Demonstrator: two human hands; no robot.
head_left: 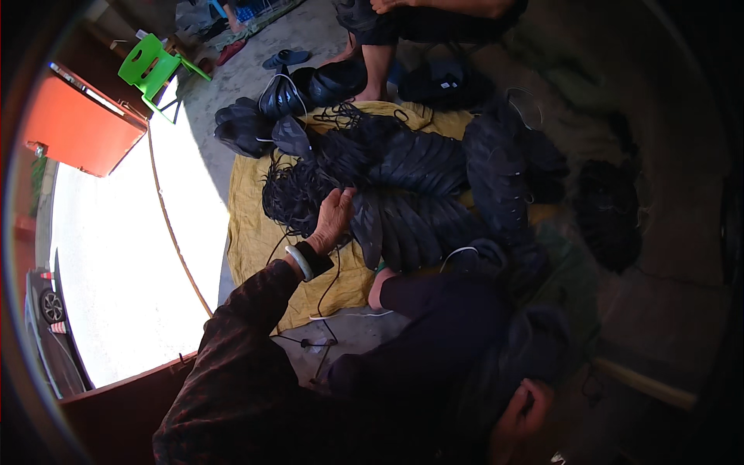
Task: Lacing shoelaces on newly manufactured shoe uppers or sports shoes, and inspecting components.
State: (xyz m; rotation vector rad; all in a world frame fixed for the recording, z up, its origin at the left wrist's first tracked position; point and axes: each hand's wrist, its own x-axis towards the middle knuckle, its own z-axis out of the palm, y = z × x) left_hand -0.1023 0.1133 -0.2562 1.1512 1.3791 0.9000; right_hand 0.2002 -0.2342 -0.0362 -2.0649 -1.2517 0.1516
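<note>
My left hand [333, 221], with a dark band and a pale bangle at the wrist, reaches to the left end of a near row of overlapping black curved pieces [418, 229]. Its fingers are pressed together where the pieces meet a tangle of black cords [291, 194]; what they pinch is hidden. A second row of black pieces [418, 163] lies just beyond. My right hand [527, 411] is low at the right with curled fingers, in shadow below a dark grey fabric-like piece [535, 337]. Whether it grips that piece is too dark to make out.
A yellow cloth [256, 225] lies under the rows. More black bundles [608, 217] lie around it. A seated person's leg [377, 70] is at the far side. A green chair [151, 66] stands by the sunlit doorway, and loose cord [329, 341] trails on the floor.
</note>
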